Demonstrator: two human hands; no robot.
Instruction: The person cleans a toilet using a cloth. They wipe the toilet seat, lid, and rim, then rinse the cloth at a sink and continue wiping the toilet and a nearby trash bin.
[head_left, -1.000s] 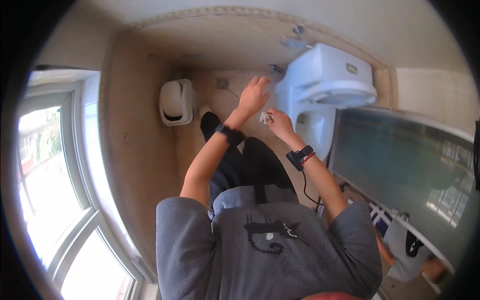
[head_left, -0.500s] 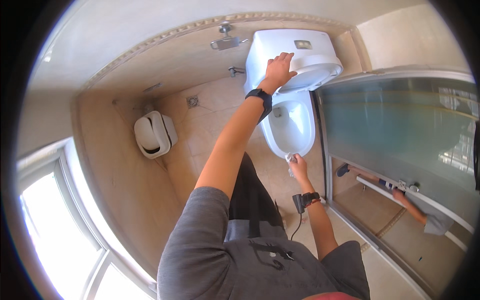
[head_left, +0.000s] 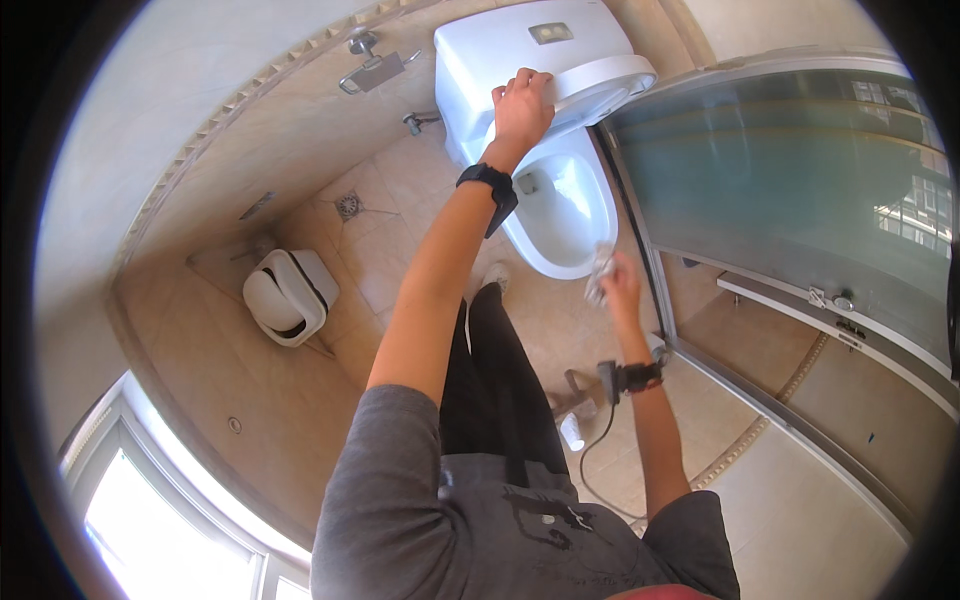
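The white toilet (head_left: 540,30) stands ahead of me with its seat (head_left: 610,68) raised against the tank. My left hand (head_left: 523,112) has its fingers curled over the left edge of that raised seat. Below it lies the open toilet bowl (head_left: 560,262). My right hand (head_left: 624,285) is closed round a crumpled whitish cloth (head_left: 601,273), just right of the bowl's front rim; motion blurs this hand slightly. Whether the cloth touches the rim I cannot tell.
A white bin (head_left: 287,298) stands by the left wall, near a floor drain (head_left: 348,206). A paper holder (head_left: 375,72) and a valve (head_left: 415,123) project from the wall. The framed glass shower door (head_left: 780,180) closes off the right. A cable (head_left: 598,455) hangs from my right wrist.
My right hand has moved the cloth from the bowl's front rim to its right side. My left hand's fingers, spread before, now curl over the seat edge. The whole view has shifted.
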